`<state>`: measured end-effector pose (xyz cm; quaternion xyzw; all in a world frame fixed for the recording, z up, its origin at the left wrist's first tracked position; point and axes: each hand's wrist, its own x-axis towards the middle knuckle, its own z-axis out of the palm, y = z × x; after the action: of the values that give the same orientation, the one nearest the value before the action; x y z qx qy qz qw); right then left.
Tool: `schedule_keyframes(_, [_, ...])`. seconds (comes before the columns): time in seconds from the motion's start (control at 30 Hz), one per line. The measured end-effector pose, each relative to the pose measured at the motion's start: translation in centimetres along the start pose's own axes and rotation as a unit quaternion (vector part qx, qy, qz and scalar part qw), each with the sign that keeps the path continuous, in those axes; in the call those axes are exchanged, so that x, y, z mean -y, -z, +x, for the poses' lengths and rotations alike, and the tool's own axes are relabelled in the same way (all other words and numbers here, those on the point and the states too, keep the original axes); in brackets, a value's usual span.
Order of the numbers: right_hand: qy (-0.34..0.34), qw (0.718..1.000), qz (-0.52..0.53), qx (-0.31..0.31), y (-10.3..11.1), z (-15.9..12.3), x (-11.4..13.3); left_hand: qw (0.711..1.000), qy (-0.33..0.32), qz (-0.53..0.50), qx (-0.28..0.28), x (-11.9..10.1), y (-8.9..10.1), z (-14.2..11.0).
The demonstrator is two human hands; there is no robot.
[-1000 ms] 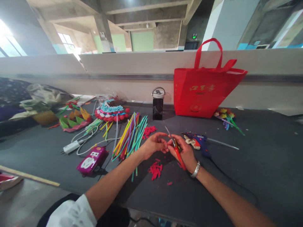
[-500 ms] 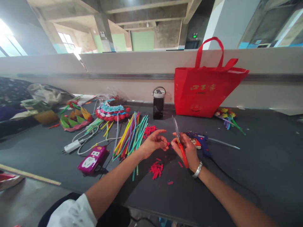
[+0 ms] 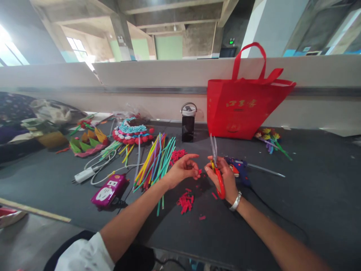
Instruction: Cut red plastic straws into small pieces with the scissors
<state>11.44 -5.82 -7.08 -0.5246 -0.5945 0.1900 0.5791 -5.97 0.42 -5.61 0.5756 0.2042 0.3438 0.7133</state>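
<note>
My right hand (image 3: 225,178) is closed on a pair of scissors (image 3: 219,181) with orange-red handles. The blades point up and away and stand slightly apart. Between the thumb and fingertips of my left hand (image 3: 184,171) is a small red piece (image 3: 200,171), too small to make out fully. Below the hands lies a small heap of cut red strips (image 3: 186,202) on the dark table (image 3: 214,241). More red pieces (image 3: 177,156) are piled behind my left hand. A bundle of coloured sticks (image 3: 153,162) lies left of that hand.
A blue glue gun (image 3: 239,169) with its cord lies right of the scissors. Behind stand a bottle (image 3: 188,124) and a red bag (image 3: 242,109). To the left are a purple power socket (image 3: 109,191), a white plug (image 3: 84,175) and colourful craft pieces (image 3: 132,130).
The scissor blades have parted and turned more upright in my right hand. My left hand stays almost in place, still pinching the small red piece.
</note>
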Motion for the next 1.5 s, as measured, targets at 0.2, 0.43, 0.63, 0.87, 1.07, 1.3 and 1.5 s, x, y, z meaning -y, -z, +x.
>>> schedule_keyframes(0.2, [0.013,0.998,0.017,0.064,-0.1,-0.7,-0.1,1.0,-0.012,0.022,0.01,0.4,-0.4,0.0])
schedule_keyframes(0.43, [0.017,0.997,0.018,0.076,-0.1,-0.7,0.0,1.0,-0.025,0.014,0.002,0.6,-0.4,0.1])
schedule_keyframes(0.63, [0.034,0.998,0.006,0.056,-0.2,-0.9,-0.1,1.0,-0.018,0.014,0.012,0.5,-0.8,0.0])
schedule_keyframes(0.87, [0.001,0.999,0.037,-0.004,0.0,-0.3,0.2,0.997,-0.021,0.043,-0.066,-0.4,-0.1,0.0])
schedule_keyframes(1.07, [0.003,1.0,0.025,0.01,-0.3,-0.6,0.1,0.969,-0.019,0.244,-0.043,-0.6,-1.2,-0.3])
schedule_keyframes(1.3, [0.018,1.0,-0.003,0.008,-0.5,-1.0,0.4,0.93,-0.021,0.367,-0.025,-0.6,-1.7,-0.5])
schedule_keyframes(1.5, [0.01,0.999,0.012,-0.039,-0.3,-0.5,0.5,0.933,-0.037,0.358,-0.017,-1.0,-1.7,-0.6])
